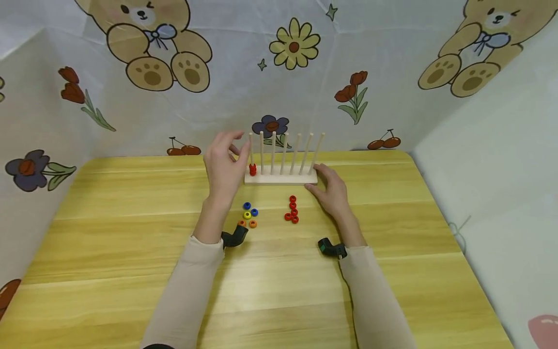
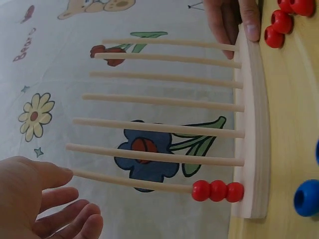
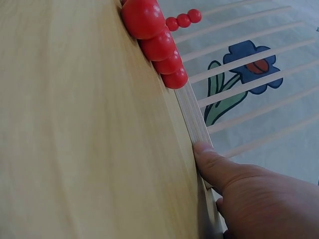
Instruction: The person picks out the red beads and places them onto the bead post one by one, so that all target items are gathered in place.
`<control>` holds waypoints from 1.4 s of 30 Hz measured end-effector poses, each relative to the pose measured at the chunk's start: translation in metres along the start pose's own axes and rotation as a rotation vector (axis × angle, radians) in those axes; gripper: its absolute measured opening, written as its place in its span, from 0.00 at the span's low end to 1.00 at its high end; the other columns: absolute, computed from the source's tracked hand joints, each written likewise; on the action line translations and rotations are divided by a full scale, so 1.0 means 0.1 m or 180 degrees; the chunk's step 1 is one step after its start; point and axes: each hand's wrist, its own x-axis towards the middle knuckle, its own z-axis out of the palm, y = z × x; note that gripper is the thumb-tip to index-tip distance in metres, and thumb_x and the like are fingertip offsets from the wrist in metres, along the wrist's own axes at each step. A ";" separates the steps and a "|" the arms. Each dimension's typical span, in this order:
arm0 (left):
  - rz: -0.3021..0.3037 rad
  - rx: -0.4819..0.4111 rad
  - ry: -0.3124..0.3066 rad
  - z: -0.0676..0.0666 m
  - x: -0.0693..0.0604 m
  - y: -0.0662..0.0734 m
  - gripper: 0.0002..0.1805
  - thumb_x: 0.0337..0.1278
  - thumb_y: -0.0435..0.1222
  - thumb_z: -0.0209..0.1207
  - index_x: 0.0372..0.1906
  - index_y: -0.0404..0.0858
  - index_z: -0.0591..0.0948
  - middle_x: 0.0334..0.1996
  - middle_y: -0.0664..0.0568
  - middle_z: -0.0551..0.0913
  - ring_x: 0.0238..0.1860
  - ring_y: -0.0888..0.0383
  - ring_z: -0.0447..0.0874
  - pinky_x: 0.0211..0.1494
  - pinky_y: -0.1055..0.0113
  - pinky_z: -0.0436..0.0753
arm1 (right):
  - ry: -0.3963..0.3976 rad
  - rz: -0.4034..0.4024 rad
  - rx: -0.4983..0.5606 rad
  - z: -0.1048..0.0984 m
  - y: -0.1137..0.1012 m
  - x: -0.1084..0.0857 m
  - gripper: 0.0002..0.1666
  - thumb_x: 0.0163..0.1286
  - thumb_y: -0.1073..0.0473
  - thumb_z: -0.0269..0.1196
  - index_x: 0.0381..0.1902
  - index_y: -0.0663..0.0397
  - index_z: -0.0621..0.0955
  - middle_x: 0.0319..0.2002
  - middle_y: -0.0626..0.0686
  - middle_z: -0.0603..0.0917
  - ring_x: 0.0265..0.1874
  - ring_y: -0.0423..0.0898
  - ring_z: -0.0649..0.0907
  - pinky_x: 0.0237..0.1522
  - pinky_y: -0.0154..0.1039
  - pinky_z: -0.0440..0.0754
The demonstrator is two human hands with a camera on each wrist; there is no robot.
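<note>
A wooden peg rack [image 1: 281, 180] with several upright pegs stands toward the back of the table. Three red beads [image 2: 218, 190] sit stacked at the bottom of its leftmost peg. Beside the top of that peg is my left hand [image 1: 224, 167], its fingers loosely bent with no bead visible in them. In the left wrist view a fingertip [image 2: 64, 173] meets the peg's tip. My right hand [image 1: 333, 191] grips the right end of the rack's base, thumb [image 3: 212, 159] along the front edge and the other fingers behind, partly hidden.
Several loose red beads [image 1: 294, 219] lie in front of the rack. Left of them are two blue beads [image 1: 255, 213], a yellow bead [image 1: 247, 215] and two orange beads [image 1: 253, 224], one partly behind the left wrist camera [image 1: 235, 236]. A patterned cloth [image 1: 235, 97] hangs behind the table.
</note>
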 end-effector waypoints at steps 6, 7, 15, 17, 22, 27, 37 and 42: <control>0.0150 -0.0017 0.0007 0.04 -0.20 -0.01 0.10 0.68 0.30 0.66 0.49 0.31 0.88 0.45 0.39 0.88 0.28 0.46 0.84 0.27 0.64 0.76 | -0.0011 -0.0048 -0.0036 -0.02 -0.01 0.01 0.37 0.72 0.52 0.72 0.75 0.54 0.74 0.76 0.62 0.72 0.77 0.63 0.69 0.79 0.62 0.63; 0.0142 -0.0034 -0.0075 0.06 -0.24 -0.01 0.10 0.67 0.29 0.66 0.49 0.30 0.88 0.45 0.39 0.88 0.28 0.47 0.84 0.27 0.64 0.77 | -0.0006 -0.0054 -0.0044 -0.03 -0.01 0.01 0.37 0.72 0.52 0.72 0.75 0.54 0.74 0.76 0.63 0.72 0.77 0.63 0.69 0.79 0.62 0.63; -0.0195 0.0060 -0.1348 0.23 -0.49 -0.01 0.12 0.66 0.31 0.69 0.52 0.34 0.89 0.44 0.42 0.90 0.31 0.53 0.85 0.34 0.62 0.82 | 0.0040 -0.0010 0.0004 -0.09 0.01 -0.01 0.37 0.71 0.52 0.72 0.75 0.53 0.74 0.76 0.63 0.72 0.77 0.63 0.69 0.79 0.63 0.62; -0.0264 0.0085 -0.1570 0.26 -0.53 -0.02 0.11 0.66 0.31 0.69 0.51 0.34 0.89 0.45 0.42 0.90 0.32 0.53 0.85 0.37 0.60 0.83 | 0.0030 -0.0017 0.0015 -0.09 0.00 -0.01 0.38 0.71 0.52 0.72 0.75 0.53 0.74 0.76 0.63 0.72 0.77 0.63 0.69 0.79 0.63 0.62; -0.0410 0.0197 -0.2021 0.28 -0.58 -0.05 0.10 0.66 0.32 0.69 0.49 0.35 0.89 0.43 0.46 0.90 0.33 0.55 0.84 0.40 0.60 0.83 | 0.0010 -0.0034 0.0018 -0.06 0.00 0.00 0.38 0.71 0.52 0.72 0.75 0.53 0.74 0.76 0.63 0.72 0.77 0.63 0.69 0.79 0.63 0.62; -0.0307 0.0275 -0.2414 0.30 -0.61 -0.08 0.05 0.67 0.33 0.69 0.44 0.37 0.90 0.34 0.50 0.88 0.33 0.56 0.83 0.40 0.63 0.83 | 0.0019 -0.0021 0.0027 -0.04 0.00 0.00 0.38 0.71 0.52 0.73 0.74 0.53 0.74 0.76 0.63 0.72 0.77 0.64 0.69 0.79 0.63 0.62; -0.0492 -0.0196 -0.3073 0.35 -0.69 -0.12 0.07 0.64 0.39 0.73 0.40 0.40 0.89 0.29 0.54 0.84 0.32 0.61 0.81 0.41 0.67 0.80 | 0.0013 0.0035 0.0064 0.00 -0.01 0.00 0.38 0.71 0.51 0.73 0.75 0.50 0.74 0.76 0.62 0.72 0.77 0.63 0.69 0.79 0.63 0.62; -0.0482 -0.0147 -0.3194 0.39 -0.73 -0.07 0.09 0.62 0.41 0.74 0.40 0.40 0.88 0.29 0.55 0.84 0.31 0.62 0.80 0.40 0.68 0.79 | 0.0028 0.0052 0.0050 0.00 0.00 -0.01 0.37 0.71 0.52 0.73 0.75 0.50 0.75 0.76 0.62 0.72 0.77 0.63 0.69 0.79 0.62 0.63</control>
